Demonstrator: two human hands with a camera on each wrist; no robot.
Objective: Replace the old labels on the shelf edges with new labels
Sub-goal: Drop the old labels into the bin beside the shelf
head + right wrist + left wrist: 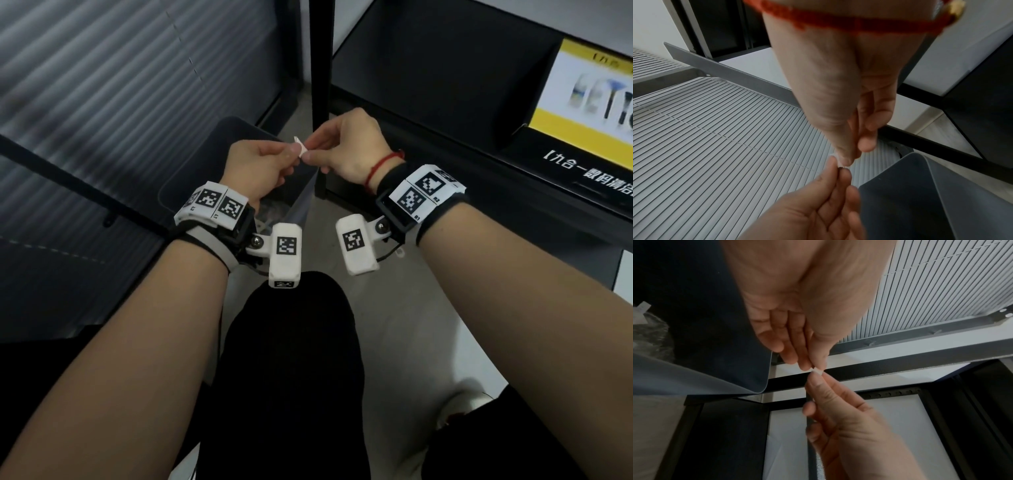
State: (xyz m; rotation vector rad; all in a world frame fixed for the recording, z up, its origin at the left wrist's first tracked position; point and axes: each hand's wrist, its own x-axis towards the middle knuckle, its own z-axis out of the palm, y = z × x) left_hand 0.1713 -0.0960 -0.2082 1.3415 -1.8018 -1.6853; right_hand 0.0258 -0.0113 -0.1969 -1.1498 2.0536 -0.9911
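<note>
Label, small white paper scrap (pixel 301 148): pinched between the fingertips of both hands, in the air above the open mouth of a dark grey plastic bin (pixel 202 171), beside the black shelf upright (pixel 320 68). Left hand (pixel 260 168): grip clamped on the label's near side. Right hand (pixel 349 147): grip clamped on its far side. Risk, judged: adhesive may cling to a fingertip or the scrap may tear if pulled apart; released off-centre, it could miss the bin. Bin contents: crumpled clear wrapping (pixel 651 331) and some pale scraps; no more can be made out.
</note>
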